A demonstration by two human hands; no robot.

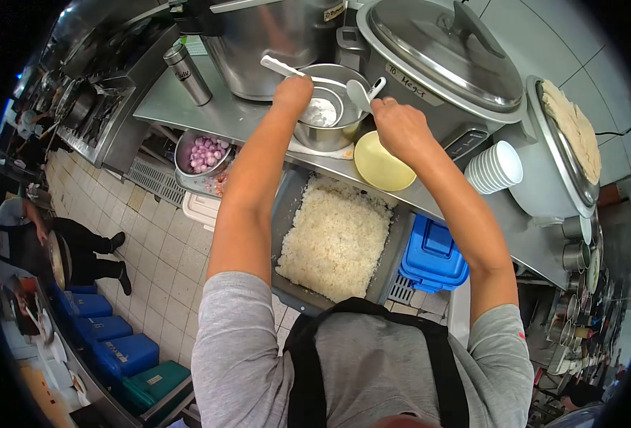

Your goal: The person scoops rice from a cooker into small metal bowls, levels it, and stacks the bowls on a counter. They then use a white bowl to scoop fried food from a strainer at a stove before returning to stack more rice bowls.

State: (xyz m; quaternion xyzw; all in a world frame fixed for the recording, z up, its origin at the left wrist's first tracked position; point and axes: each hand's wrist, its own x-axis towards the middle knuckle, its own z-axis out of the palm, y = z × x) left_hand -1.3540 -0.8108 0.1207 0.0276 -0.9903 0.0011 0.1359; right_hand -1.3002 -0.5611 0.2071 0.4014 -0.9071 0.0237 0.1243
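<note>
My left hand (294, 94) is closed at the rim of a small metal bowl with white contents (319, 112), beside a white handle (281, 66). That bowl sits in the mouth of a larger metal pot (322, 137). My right hand (401, 127) grips a white spoon (359, 95), its head over the pot's right side. Another white handle tip (379, 85) shows by those fingers. Just below my right hand is a yellow bowl (383, 162). Under the counter edge lies a grey tub (399, 250) of white rice (335, 239).
Large lidded cookers (444, 50) stand behind the counter (247, 128). Stacked white cups (496, 167) are at right, a steel bottle (188, 77) at left. Lower down are a bowl of onions (207, 155) and a blue container (435, 253). Another person (87, 257) stands far left.
</note>
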